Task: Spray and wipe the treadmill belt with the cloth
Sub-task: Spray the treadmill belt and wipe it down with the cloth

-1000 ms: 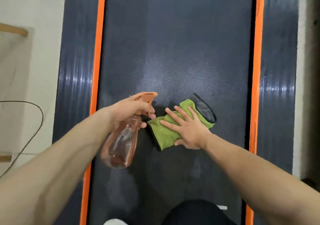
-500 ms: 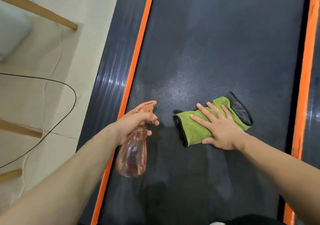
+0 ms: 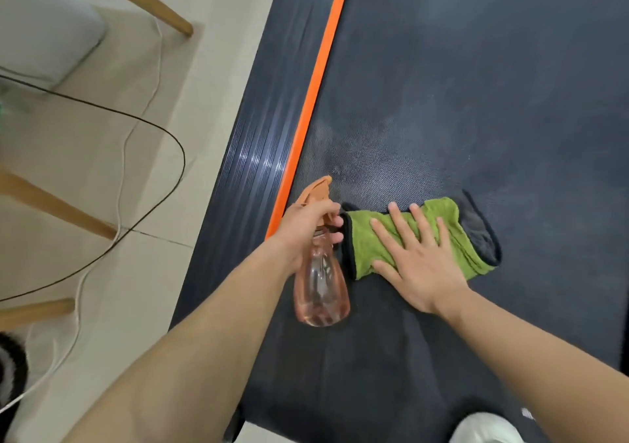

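The dark treadmill belt (image 3: 476, 102) fills the right of the view, with a damp sheen just beyond the cloth. A folded green cloth (image 3: 452, 224) with a grey underside lies flat on the belt. My right hand (image 3: 418, 258) presses on it, palm down and fingers spread. My left hand (image 3: 306, 224) grips the neck of a clear orange spray bottle (image 3: 321, 289) with an orange trigger head, held just left of the cloth near the belt's left edge, nozzle pointing away from me.
An orange strip (image 3: 316, 78) and a ribbed dark side rail (image 3: 258, 143) border the belt on the left. On the tiled floor lie a black cable (image 3: 170, 129) and a white cable (image 3: 81, 292), beside wooden furniture legs (image 3: 51, 204). A white shoe (image 3: 486, 429) shows at the bottom.
The view has swung left, so the belt sits further right in frame. My right hand has slid the cloth left until it nearly touches the bottle. The bottle stays gripped in my left hand.
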`<action>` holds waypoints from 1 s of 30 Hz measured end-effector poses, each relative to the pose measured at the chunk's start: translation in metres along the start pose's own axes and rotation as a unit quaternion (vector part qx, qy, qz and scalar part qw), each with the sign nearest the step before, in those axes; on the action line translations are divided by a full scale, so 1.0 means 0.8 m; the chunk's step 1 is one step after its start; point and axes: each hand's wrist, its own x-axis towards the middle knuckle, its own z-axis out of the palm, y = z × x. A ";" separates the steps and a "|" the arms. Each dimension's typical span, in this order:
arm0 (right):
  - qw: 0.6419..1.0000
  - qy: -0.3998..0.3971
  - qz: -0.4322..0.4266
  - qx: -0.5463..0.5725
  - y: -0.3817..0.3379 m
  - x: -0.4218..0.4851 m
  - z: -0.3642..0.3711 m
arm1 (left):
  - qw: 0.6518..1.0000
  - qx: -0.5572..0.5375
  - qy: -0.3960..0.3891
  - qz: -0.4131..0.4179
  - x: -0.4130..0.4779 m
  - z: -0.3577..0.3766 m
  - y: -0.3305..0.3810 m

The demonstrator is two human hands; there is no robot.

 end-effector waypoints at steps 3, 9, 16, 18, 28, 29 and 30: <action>0.999 0.007 0.031 0.030 -0.020 -0.017 0.006 | 0.999 -0.020 0.015 0.022 -0.004 -0.005 -0.008; 0.999 -0.009 0.029 0.038 -0.041 -0.032 0.016 | 0.997 -0.048 0.046 0.049 0.002 -0.017 0.002; 0.994 0.026 0.087 0.061 -0.046 0.013 -0.007 | 0.999 -0.022 0.029 0.019 0.006 -0.038 0.012; 0.990 0.051 0.112 0.067 -0.044 0.052 -0.024 | 1.000 -0.009 0.003 0.010 -0.002 -0.052 0.010; 0.994 0.104 0.029 0.006 -0.105 0.143 -0.042 | 0.999 -0.016 -0.029 -0.001 -0.016 -0.115 0.014; 0.995 0.091 -0.029 -0.015 -0.111 0.101 -0.019 | 0.999 -0.023 -0.024 -0.007 -0.017 -0.119 0.013; 0.993 0.081 -0.083 -0.037 -0.108 0.073 -0.004 | 0.999 -0.029 -0.020 -0.011 -0.018 -0.123 0.011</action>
